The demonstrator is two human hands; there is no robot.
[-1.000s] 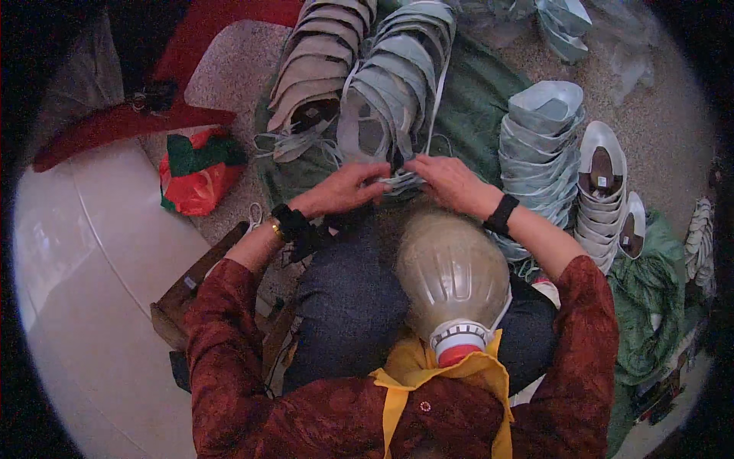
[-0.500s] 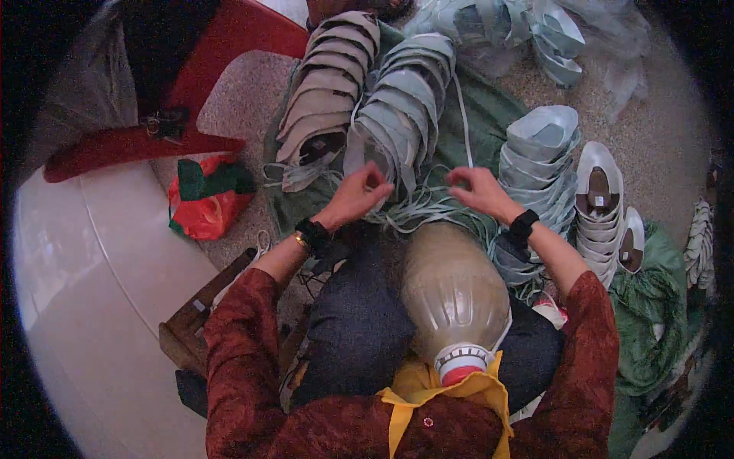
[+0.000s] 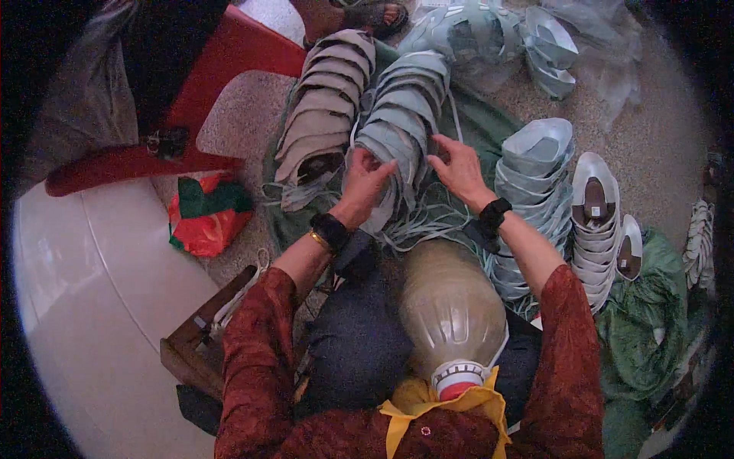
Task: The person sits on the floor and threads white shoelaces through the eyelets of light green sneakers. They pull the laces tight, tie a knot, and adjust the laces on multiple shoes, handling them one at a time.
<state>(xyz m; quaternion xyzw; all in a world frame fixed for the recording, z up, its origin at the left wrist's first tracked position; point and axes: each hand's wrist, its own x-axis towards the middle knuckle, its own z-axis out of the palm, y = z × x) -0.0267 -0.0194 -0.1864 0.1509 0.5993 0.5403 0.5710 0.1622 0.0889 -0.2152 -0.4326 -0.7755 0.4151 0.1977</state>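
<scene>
A long row of nested pale blue-grey shoe uppers (image 3: 405,99) lies in front of me. My left hand (image 3: 364,187) is at its near left side, thumb and fingers apart and touching or very close to the nearest uppers. My right hand (image 3: 461,174) is just right of the row, its fingers stretched and spread, holding nothing I can see. A tangle of pale laces (image 3: 428,222) hangs below the hands. Left of the row lies a second row of beige uppers (image 3: 329,92). A large clear plastic bottle (image 3: 451,306) with a white and red neck rests in my lap.
Stacked pale blue uppers (image 3: 535,191) and white uppers (image 3: 596,199) stand to the right, beside green cloth (image 3: 646,306). A red and green bag (image 3: 210,218) lies at left, near a white curved surface (image 3: 99,291). At the top shows another person's sandalled foot (image 3: 378,17).
Both hands have moved forward to the near end of the blue-grey row, and their fingers have spread from a more curled pose. The whole view has shifted slightly.
</scene>
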